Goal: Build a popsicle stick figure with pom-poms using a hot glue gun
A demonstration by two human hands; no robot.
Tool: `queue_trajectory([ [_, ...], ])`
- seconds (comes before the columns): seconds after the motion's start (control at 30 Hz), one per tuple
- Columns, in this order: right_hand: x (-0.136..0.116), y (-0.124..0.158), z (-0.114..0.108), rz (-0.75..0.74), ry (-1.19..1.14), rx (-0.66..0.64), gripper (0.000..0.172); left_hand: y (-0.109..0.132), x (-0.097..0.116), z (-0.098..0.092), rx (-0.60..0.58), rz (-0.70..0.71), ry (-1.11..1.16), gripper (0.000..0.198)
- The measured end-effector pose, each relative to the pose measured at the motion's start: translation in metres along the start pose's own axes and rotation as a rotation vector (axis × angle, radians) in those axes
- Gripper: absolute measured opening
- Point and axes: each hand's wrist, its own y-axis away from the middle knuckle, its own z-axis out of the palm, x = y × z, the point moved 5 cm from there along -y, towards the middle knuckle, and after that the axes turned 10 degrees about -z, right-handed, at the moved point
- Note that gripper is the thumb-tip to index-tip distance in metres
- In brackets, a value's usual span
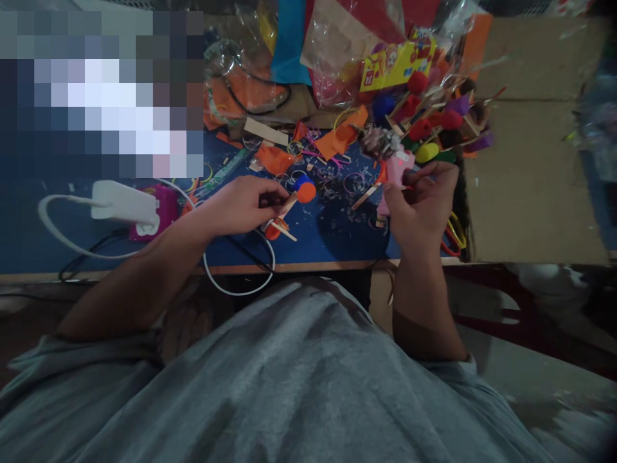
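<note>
My left hand (245, 204) pinches a small craft-stick piece (288, 207) just above the blue table. A round orange disc and a blue round part sit at its upper end, and an orange part and a thin stick show lower down. Closed around the pink glue gun (399, 166) is my right hand (421, 206), its thumb across the handle. A small red light glows on the gun, and a greyish clump (380, 141) lies at its far end. Beside the gun lies a flat wooden stick (366, 196).
Sticks with coloured pompoms (427, 128) are piled behind my right hand. Cardboard (535, 154) lies at the right. A white charger (125, 204) is plugged into a magenta socket block (168, 206) at the left, its cable looping over the table edge. Scraps and rubber bands litter the middle.
</note>
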Motion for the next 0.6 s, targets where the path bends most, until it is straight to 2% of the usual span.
queue_trajectory([
  [0.17, 0.005, -0.001, 0.005, -0.008, -0.213, 0.054, 0.051, -0.008, -0.018, -0.009, 0.04, 0.009, 0.051, 0.046],
  [0.3, -0.003, 0.001, 0.008, 0.004, -0.286, 0.052, 0.049, -0.007, -0.016, -0.015, 0.05, 0.021, 0.072, 0.055],
  [0.47, -0.006, 0.004, 0.01, 0.058, -0.345, 0.033, 0.049, -0.003, -0.008, -0.019, 0.065, -0.016, 0.005, 0.043],
  [0.6, -0.004, 0.005, 0.008, 0.082, -0.378, 0.035, 0.048, -0.004, -0.009, -0.022, 0.138, -0.008, -0.007, 0.035],
])
